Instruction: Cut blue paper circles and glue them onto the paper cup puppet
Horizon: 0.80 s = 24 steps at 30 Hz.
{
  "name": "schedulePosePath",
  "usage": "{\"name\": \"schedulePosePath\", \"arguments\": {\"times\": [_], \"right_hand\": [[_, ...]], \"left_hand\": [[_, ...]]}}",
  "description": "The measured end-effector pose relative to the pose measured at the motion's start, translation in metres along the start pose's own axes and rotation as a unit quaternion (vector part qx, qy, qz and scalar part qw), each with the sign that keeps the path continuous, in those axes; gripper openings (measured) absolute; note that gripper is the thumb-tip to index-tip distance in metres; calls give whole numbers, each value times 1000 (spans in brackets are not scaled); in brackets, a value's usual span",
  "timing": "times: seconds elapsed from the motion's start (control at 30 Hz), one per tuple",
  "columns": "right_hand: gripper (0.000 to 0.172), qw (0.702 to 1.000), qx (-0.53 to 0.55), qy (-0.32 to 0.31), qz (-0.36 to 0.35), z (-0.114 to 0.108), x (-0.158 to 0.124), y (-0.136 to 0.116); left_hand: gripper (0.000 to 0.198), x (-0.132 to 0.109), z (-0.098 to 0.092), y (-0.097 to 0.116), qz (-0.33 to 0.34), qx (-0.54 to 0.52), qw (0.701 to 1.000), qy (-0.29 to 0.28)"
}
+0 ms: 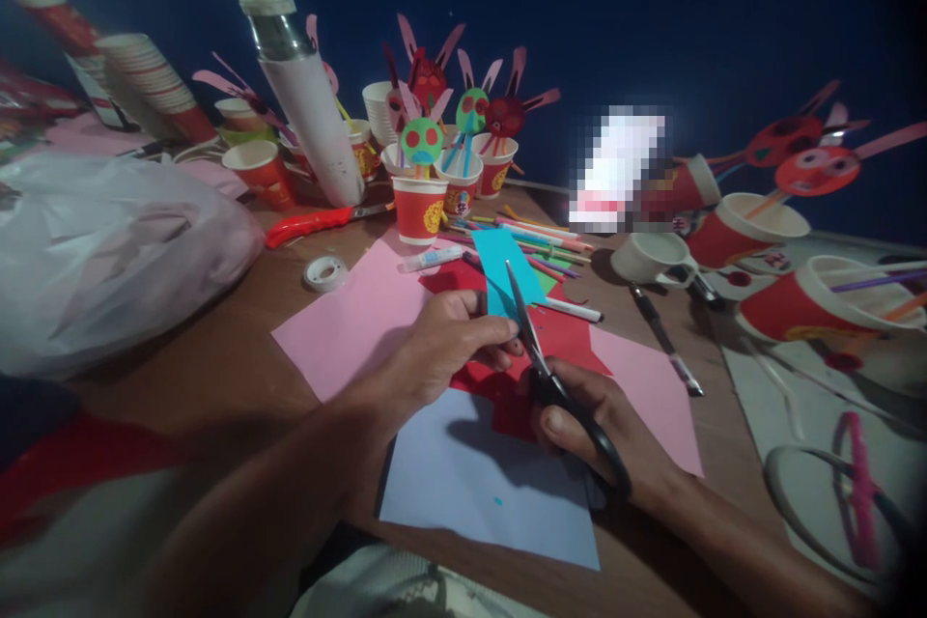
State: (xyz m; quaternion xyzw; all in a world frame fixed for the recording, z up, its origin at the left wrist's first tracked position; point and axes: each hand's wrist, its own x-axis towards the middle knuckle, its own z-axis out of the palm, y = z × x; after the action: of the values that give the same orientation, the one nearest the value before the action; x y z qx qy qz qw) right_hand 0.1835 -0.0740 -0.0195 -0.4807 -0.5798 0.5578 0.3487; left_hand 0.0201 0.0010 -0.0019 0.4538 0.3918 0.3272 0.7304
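My left hand [449,343] pinches the lower end of a bright blue strip of paper [503,266]. Black-handled scissors [557,396] are in my right hand [601,415], fingers wrapped round the loops. Their blades point up and away, lying over the blue paper near my left fingertips; whether they touch it I cannot tell. Below both hands are red paper [572,338], pink sheets [348,328] and a pale blue-white sheet [485,483]. A tiny blue scrap [497,501] rests on the pale sheet.
Red paper cups [418,212] with paper animal faces on straws stand at the back. A white flask [311,106], red-handled cutter [311,226], tape roll [325,272] and plastic bag [108,261] are on the left. Right are a white mug [648,258], a pen [666,338] and more cups.
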Motion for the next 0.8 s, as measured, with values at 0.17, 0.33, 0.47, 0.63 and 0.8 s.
{"name": "schedulePosePath", "arguments": {"times": [0.17, 0.33, 0.47, 0.63, 0.8], "right_hand": [[40, 1000, 6, -10, -3, 0, 0, 2], [38, 1000, 18, -14, -1, -1, 0, 3], [40, 1000, 19, -15, 6, -1, 0, 2], [39, 1000, 6, -9, -2, 0, 0, 2], [37, 1000, -5, 4, -6, 0, 0, 5]], "left_hand": [[8, 0, 0, 3, -6, 14, 1000, 6], [7, 0, 0, 3, -18, 17, 1000, 11], [7, 1, -1, 2, -19, 19, 1000, 9], [6, 1, -2, 2, -26, 17, 999, 8], [6, 2, -2, 1, -32, 11, 999, 9]]}}
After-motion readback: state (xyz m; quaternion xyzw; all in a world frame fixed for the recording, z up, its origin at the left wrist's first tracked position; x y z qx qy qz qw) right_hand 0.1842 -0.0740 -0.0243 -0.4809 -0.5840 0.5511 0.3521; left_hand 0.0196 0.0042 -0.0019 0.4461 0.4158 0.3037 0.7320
